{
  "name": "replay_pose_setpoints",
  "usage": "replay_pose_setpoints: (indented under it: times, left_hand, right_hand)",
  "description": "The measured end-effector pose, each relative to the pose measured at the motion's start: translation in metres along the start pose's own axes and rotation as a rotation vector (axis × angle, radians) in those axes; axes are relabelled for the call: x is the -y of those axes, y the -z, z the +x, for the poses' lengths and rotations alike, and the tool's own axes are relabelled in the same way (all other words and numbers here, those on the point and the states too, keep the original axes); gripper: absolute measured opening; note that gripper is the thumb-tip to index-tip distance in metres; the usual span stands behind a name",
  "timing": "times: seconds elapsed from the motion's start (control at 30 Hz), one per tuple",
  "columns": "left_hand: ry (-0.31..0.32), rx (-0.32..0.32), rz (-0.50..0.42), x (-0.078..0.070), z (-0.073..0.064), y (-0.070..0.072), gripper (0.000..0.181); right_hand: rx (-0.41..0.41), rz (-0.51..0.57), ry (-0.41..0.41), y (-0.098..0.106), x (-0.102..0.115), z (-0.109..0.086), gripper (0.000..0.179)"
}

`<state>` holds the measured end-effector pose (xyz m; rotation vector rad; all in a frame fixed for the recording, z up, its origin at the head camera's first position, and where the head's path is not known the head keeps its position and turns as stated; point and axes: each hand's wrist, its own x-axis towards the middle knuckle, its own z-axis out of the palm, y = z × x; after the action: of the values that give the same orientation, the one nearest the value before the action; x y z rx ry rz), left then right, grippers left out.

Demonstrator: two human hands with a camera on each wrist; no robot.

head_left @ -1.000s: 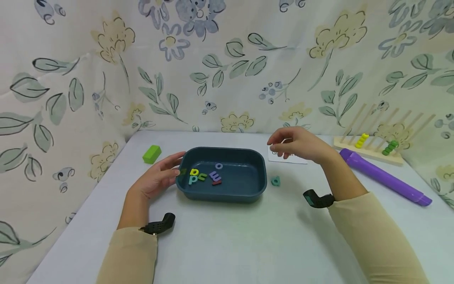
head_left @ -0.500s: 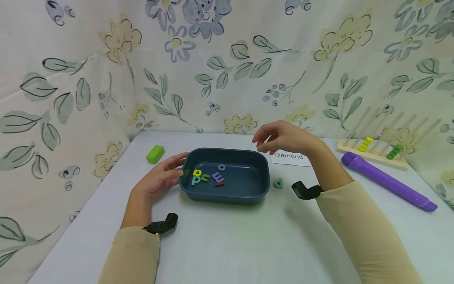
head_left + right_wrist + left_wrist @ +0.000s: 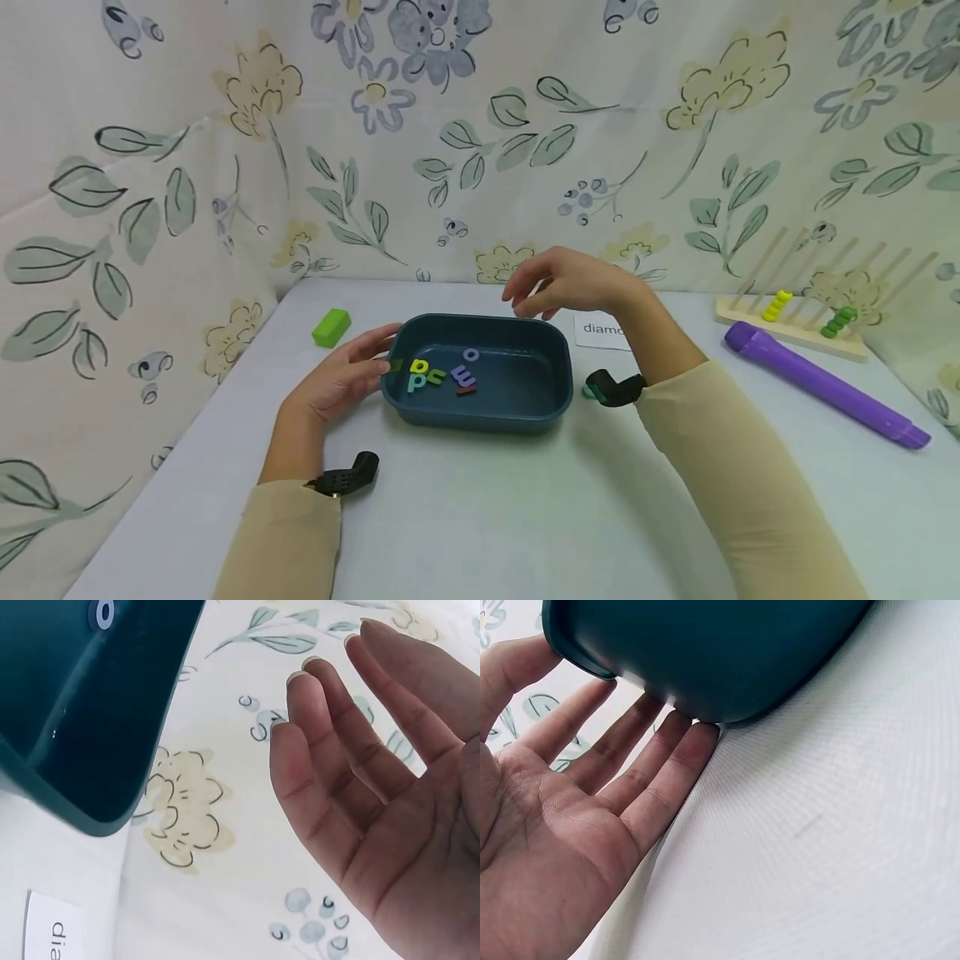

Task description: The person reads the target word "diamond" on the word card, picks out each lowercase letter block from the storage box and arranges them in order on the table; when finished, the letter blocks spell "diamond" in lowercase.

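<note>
Your sleeves (image 3: 281, 542) are beige, the wrist devices (image 3: 343, 477) black. At your twelve o'clock the tray (image 3: 477, 419) is dark teal; its letters (image 3: 462, 377) are yellow, turquoise, green and purple, one small piece (image 3: 467, 390) dark red. From it, you see a lime-green block (image 3: 331, 327) at ten, white card (image 3: 596, 329) with black print at two, purple tube (image 3: 825, 383) at three. Beyond, the cream backdrop (image 3: 570, 50) bears blue-grey and yellow flowers, green leaves.

Card (image 3: 598, 331) partly behind right forearm (image 3: 654, 332), teal piece (image 3: 588, 391) mostly behind camera (image 3: 617, 389)
</note>
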<state>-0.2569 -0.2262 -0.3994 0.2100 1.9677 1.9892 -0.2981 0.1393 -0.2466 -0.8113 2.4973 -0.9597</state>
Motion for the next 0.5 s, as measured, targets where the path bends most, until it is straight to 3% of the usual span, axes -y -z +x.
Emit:
replay_pose_setpoints:
  times: [0.5]
  left_hand:
    - [-0.004, 0.013, -0.003, 0.001, 0.001, 0.001, 0.065]
  right_hand:
    - [0.08, -0.069, -0.035, -0.021, 0.009, 0.035, 0.026]
